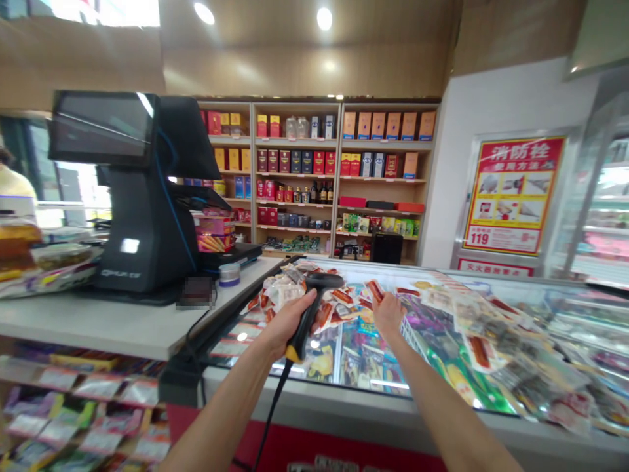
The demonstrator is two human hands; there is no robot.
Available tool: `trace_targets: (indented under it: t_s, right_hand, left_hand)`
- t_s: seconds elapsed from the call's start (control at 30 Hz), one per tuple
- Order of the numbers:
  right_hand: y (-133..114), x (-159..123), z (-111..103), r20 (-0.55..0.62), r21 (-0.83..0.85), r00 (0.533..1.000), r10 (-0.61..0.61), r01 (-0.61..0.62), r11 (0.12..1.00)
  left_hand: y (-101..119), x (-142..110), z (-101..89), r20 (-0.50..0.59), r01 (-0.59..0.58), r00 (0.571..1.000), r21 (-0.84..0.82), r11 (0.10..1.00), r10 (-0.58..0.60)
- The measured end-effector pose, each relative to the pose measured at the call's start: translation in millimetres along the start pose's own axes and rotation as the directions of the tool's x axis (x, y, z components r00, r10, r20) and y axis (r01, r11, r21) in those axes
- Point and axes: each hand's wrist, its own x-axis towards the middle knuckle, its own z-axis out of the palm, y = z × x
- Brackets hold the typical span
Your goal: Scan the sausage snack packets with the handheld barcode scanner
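My left hand [293,321] is wrapped round the handle of a black and yellow barcode scanner [307,321], whose cable hangs down toward me. The scanner's head is above a heap of packaged sausages [339,303] on the glass top of the freezer [314,387]. To the right, my right hand [389,314] grips a reddish-brown packaged sausage [375,290] by its near end. It is held just over the glass, its far end tilted away from me. More packets [480,351] lie on the glass farther right.
A black checkout terminal [142,216] stands on the white counter [147,328] at left, beside a small round tin [229,275]. Shelves [297,143] of boxed goods line the back wall. A person [14,187] is at the far left edge.
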Motion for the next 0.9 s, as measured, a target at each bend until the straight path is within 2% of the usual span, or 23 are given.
trace_targets:
  t_s: [0.1,0.2,0.3,0.4,0.47,0.53,0.6,0.7,0.8,0.9]
  right_hand:
    - [6.5,-1.2,5.5,0.11,-0.048,0.991,0.078,-0.073,0.996]
    - [4.4,-2.2,15.9,0.191,-0.065,0.978,0.079,-0.067,0.996]
    - [-7.9,0.3,31.2,0.252,-0.009,0.967,-0.023,0.026,1.0]
    - [-19.7,6.5,44.5,0.328,0.106,0.922,-0.204,0.178,0.978]
    - [-17.6,14.1,48.2,0.354,0.156,0.895,-0.27,0.228,0.961]
    - [-3.1,26.8,47.5,0.319,0.179,0.905,-0.28,0.233,0.956]
    - [22.1,45.1,44.6,0.241,0.164,0.937,-0.251,0.216,0.963]
    - [67.8,78.8,42.0,0.191,-0.006,0.972,-0.137,0.141,0.99]
    - [106.4,111.2,46.1,0.246,-0.189,0.965,-0.09,0.139,0.972]
    - [129.8,133.8,55.7,0.318,-0.264,0.946,-0.061,0.15,0.953]
  left_hand:
    - [-5.2,5.4,-6.2,-0.001,0.038,0.999,0.0,0.999,-0.038]
    - [-10.9,11.5,-14.1,0.0,0.063,0.998,0.002,0.998,-0.063]
    - [-14.8,16.6,-20.6,0.016,0.036,0.999,-0.007,0.999,-0.036]
    - [-18.0,22.2,-23.4,0.004,0.041,0.999,-0.024,0.999,-0.041]
    - [-21.0,27.5,-23.3,-0.015,0.071,0.997,-0.026,0.997,-0.072]
    - [-24.9,34.3,-22.3,-0.03,0.096,0.995,-0.017,0.995,-0.096]
    - [-29.1,42.3,-21.1,-0.049,0.11,0.993,-0.008,0.994,-0.11]
    - [-33.8,55.2,-19.5,-0.07,0.113,0.991,0.009,0.994,-0.112]
    - [-35.4,67.7,-18.2,-0.031,0.105,0.994,0.03,0.994,-0.104]
    - [-36.0,79.4,-17.0,-0.013,0.106,0.994,0.029,0.994,-0.105]
